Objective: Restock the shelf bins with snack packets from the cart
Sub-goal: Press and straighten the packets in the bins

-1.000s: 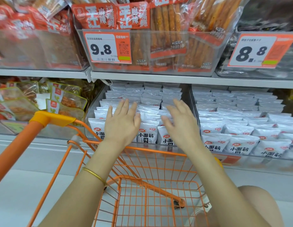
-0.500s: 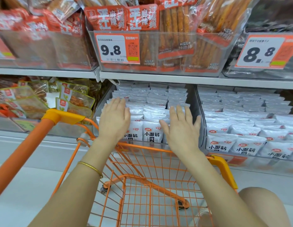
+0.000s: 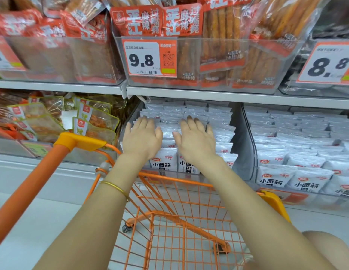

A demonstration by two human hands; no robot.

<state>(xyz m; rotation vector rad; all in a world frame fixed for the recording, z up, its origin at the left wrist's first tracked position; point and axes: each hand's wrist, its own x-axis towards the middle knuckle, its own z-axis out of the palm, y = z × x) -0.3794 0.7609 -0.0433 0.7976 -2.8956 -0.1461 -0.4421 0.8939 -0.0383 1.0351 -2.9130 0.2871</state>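
A clear shelf bin (image 3: 239, 145) on the lower shelf is packed with rows of white snack packets (image 3: 220, 121). My left hand (image 3: 141, 138) lies flat on the packets at the bin's left side, fingers straight and spread. My right hand (image 3: 195, 140) lies flat beside it on the packets toward the middle, fingers straight. Neither hand holds a packet. Both arms reach over the orange wire cart (image 3: 175, 227), whose basket shows no packets.
A second bin of white packets (image 3: 298, 152) stands to the right. Yellow-edged packets (image 3: 91, 121) fill the bin on the left. The shelf above (image 3: 208, 93) carries bins of red packets with price tags 9.8 (image 3: 149, 59) and 8.8. The cart handle (image 3: 29, 190) runs along the left.
Both hands have moved further back over the packets into the bin, closer together, still flat. The view has shifted nearer to the shelf.
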